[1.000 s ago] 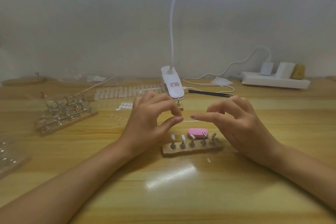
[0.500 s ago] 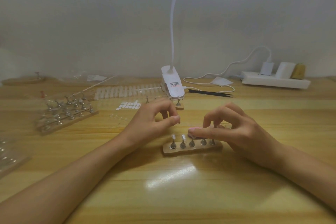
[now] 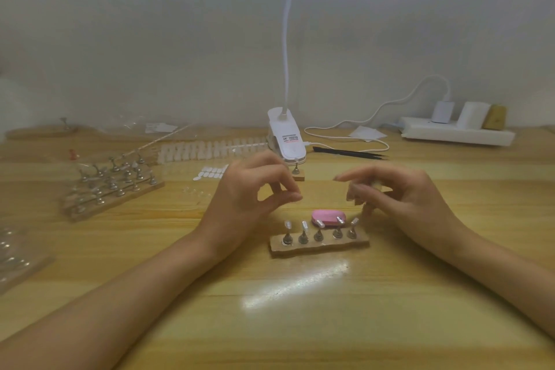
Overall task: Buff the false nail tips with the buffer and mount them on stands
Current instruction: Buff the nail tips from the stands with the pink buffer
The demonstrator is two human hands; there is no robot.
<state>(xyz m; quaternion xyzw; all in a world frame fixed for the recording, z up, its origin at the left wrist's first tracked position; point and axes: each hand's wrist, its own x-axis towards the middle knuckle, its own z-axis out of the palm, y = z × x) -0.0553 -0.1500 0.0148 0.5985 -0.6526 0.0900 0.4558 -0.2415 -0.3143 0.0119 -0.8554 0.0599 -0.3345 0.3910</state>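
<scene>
A wooden stand base (image 3: 319, 245) lies at the centre of the table with several metal stands, each topped by a clear nail tip (image 3: 287, 225). The pink buffer (image 3: 329, 216) lies just behind it, untouched. My left hand (image 3: 252, 198) hovers left of the buffer, thumb and forefinger pinched together; whether a clear tip sits between them is too small to tell. My right hand (image 3: 399, 198) hovers above the right end of the base with its fingers curled, and a small pale nail tip (image 3: 376, 185) shows between its thumb and fingers.
A second rack of metal stands (image 3: 114, 186) sits at the left. Rows of spare tips (image 3: 207, 150) and adhesive tabs (image 3: 210, 173) lie behind my left hand. A clip lamp (image 3: 286, 141), black tweezers (image 3: 348, 153) and a power strip (image 3: 456, 132) stand at the back.
My right hand dipped to the stands and buffer half a second ago and has lifted again. My left hand kept its pinch and hardly moved.
</scene>
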